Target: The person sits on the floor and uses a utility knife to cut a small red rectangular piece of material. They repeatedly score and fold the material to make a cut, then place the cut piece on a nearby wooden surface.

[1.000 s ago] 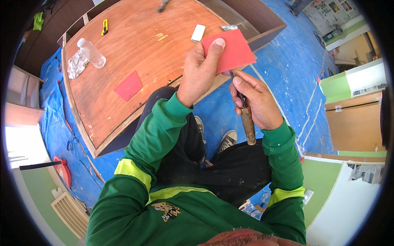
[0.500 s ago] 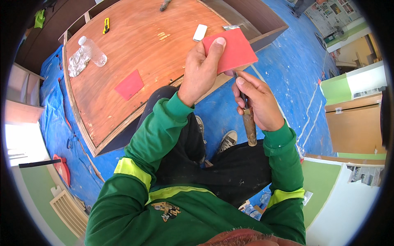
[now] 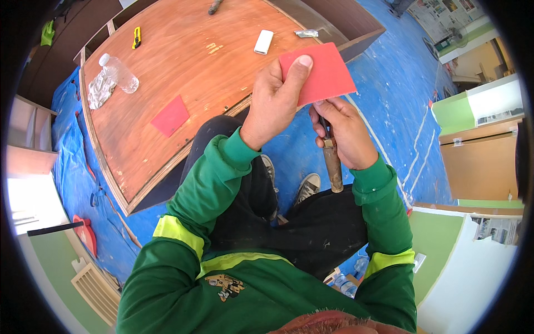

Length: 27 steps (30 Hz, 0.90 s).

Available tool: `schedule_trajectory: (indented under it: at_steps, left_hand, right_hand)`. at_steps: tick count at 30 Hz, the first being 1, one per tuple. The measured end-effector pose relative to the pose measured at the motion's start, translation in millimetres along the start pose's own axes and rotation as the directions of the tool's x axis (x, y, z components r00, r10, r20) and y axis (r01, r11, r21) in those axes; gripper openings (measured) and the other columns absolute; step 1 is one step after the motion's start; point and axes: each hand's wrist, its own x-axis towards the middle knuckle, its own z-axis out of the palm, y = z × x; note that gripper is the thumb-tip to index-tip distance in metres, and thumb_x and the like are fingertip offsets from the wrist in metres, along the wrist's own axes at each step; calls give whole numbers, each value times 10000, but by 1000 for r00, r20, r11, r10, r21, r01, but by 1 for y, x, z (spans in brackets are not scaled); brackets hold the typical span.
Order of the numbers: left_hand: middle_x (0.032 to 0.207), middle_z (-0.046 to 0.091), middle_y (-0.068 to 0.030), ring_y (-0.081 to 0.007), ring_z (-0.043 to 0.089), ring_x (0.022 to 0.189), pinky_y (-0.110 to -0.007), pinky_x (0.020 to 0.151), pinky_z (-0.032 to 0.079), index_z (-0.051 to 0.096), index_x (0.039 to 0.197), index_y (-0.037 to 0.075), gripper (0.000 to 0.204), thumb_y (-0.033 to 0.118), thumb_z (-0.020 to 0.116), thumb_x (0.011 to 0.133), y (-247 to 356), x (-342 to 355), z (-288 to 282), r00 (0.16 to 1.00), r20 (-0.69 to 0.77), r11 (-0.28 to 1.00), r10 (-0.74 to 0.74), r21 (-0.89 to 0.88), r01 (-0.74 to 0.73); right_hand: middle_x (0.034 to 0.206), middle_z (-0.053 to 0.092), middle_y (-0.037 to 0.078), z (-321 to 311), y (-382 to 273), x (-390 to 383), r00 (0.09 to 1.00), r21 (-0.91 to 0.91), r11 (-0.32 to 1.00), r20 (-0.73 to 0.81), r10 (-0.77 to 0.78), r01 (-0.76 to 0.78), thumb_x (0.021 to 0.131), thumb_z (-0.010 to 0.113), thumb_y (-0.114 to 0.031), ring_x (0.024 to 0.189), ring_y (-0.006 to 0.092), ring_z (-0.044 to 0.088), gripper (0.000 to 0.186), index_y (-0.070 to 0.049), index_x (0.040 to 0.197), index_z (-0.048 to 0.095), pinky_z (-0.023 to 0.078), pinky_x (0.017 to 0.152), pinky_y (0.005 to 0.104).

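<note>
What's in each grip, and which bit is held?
The left grip holds a red sheet by its left side; the right grip holds a brown-handled tool by its dark shaft.

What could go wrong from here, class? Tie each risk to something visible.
The right hand grips a wooden-handled tool close to the red sheet, its tip hard to make out; a slip might tear the sheet or hurt the left hand pinching it. The rucked blue sheeting left of the wooden panel could catch a foot.
</note>
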Motion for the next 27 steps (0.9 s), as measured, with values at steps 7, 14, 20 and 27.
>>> schedule_trajectory:
  at_steps: [7, 14, 20, 27]
  left_hand:
    - [1045, 750, -51, -89, 675, 936, -274, 852, 549, 683, 1212, -15, 370, 330, 573, 1137, 7, 10, -14, 999, -39, 999, 20, 26, -19]
    - [1040, 750, -41, -75, 670, 904, -264, 835, 547, 702, 1176, -7, 365, 331, 567, 1141, 4, 9, -16, 1000, 11, 992, 29, 125, -30]
    - [1049, 749, -38, -72, 668, 926, -259, 845, 540, 700, 1194, -7, 372, 337, 569, 1141, 0, 7, -10, 1000, -12, 1000, -8, 9, 8]
    - [1059, 749, -47, -80, 673, 943, -267, 857, 543, 688, 1224, -13, 378, 336, 570, 1141, 7, 8, -12, 1000, -1, 1000, -13, 9, 13]
  right_hand:
    - [864, 518, -14, -8, -9, -9, 996, 57, 997, 58, -64, 61, 1131, 539, -291, 707, 68, 497, 451, -1, 1472, 593, 465, 568, 239]
    - [861, 530, -15, -8, -13, -13, 997, 106, 991, -23, -74, 76, 1125, 558, -292, 704, 63, 497, 420, -2, 1422, 618, 464, 559, 235]
    - [877, 544, -14, -10, -12, -12, 998, 32, 998, -24, -53, 54, 1119, 569, -301, 701, 56, 495, 361, -25, 1337, 649, 467, 559, 243]
    - [867, 526, -20, -14, -12, -13, 998, 46, 997, 19, -65, 64, 1128, 548, -287, 700, 60, 495, 420, -10, 1438, 611, 466, 568, 238]
